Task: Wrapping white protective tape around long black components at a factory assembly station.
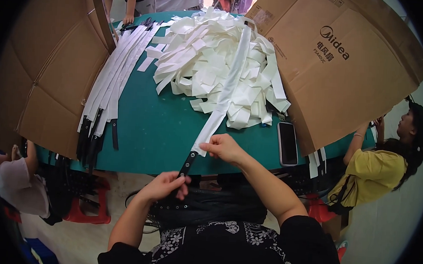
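A black strap with metal eyelets (pixel 185 165) runs up from the table's front edge, partly inside a long white sleeve (pixel 216 117). My left hand (pixel 164 187) is closed around the strap's bare lower end. Higher up, my right hand (pixel 222 148) pinches the sleeve's lower edge between thumb and fingers. The sleeve stretches away over a big heap of loose white sleeves (pixel 210 65), and a black tip shows at its far end. To the left lies a bundle of sleeved black straps (pixel 116 74), their dark ends toward me.
The green tabletop (pixel 144 128) carries everything. A phone (pixel 287 143) lies right of my right hand. Cardboard sheets stand at left (pixel 56 76) and right (pixel 339 67). Black straps (pixel 212 206) hang over my lap. People sit at both sides; another stands at the far edge.
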Demonstrator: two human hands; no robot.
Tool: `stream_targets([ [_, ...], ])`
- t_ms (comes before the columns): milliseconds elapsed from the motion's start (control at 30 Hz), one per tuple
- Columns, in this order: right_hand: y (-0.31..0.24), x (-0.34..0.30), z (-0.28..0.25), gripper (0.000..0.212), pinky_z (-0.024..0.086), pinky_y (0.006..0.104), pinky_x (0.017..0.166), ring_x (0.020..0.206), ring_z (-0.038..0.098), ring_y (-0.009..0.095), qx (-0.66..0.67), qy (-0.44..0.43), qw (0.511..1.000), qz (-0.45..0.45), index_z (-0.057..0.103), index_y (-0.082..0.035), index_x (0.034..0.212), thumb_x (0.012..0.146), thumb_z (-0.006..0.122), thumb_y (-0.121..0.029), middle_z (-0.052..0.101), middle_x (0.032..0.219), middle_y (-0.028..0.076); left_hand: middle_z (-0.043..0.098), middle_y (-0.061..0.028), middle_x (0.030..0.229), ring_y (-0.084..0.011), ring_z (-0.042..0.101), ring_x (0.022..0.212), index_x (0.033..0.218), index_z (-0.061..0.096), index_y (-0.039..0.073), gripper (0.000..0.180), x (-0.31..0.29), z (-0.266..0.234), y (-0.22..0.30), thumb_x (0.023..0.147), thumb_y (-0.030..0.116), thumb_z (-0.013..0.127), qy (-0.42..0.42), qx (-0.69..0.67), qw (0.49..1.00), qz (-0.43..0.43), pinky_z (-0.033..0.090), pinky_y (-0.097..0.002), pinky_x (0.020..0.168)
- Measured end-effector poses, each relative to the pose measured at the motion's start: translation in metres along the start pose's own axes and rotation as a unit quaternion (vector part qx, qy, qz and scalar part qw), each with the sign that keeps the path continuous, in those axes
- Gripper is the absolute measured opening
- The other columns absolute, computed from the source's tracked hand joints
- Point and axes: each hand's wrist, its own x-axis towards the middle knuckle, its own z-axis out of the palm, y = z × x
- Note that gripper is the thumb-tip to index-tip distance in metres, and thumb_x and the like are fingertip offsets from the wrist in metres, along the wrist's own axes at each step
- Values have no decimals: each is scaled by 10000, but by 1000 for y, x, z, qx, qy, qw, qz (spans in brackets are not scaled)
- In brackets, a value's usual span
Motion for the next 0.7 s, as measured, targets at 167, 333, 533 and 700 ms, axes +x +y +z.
stream_targets([
  [167, 10, -2, 28, 312, 362, 202, 441, 472, 446, 63, 17, -39, 999, 13, 535, -55, 627, 767, 665, -302, 513, 547, -2, 488, -12, 604, -87, 422, 435, 820, 511, 28, 260, -8, 1, 2, 931, 222, 377, 21, -59, 998, 11, 344, -196, 423],
  [333, 10, -8, 33, 313, 360, 201, 442, 477, 443, 60, 53, -29, 998, 24, 542, -42, 646, 768, 665, -302, 512, 551, -5, 538, -41, 623, -100, 480, 466, 819, 523, 11, 269, -28, -4, -5, 928, 213, 383, 15, -2, 1000, -9, 395, -214, 456],
  [533, 20, -14, 52, 296, 331, 186, 437, 483, 429, 43, 53, -70, 996, 11, 558, -41, 649, 757, 681, -288, 510, 545, -7, 579, -73, 691, -138, 561, 572, 923, 530, -18, 270, -25, -6, -15, 919, 219, 401, -10, -27, 999, -15, 464, -240, 560],
  [700, 24, -14, 57, 241, 372, 203, 501, 569, 474, 57, 9, -91, 995, 31, 585, -29, 787, 776, 662, -257, 544, 649, -3, 580, -70, 785, -151, 597, 702, 1111, 451, -8, 299, -16, 2, 3, 904, 207, 443, 68, -99, 993, -2, 490, -247, 612],
])
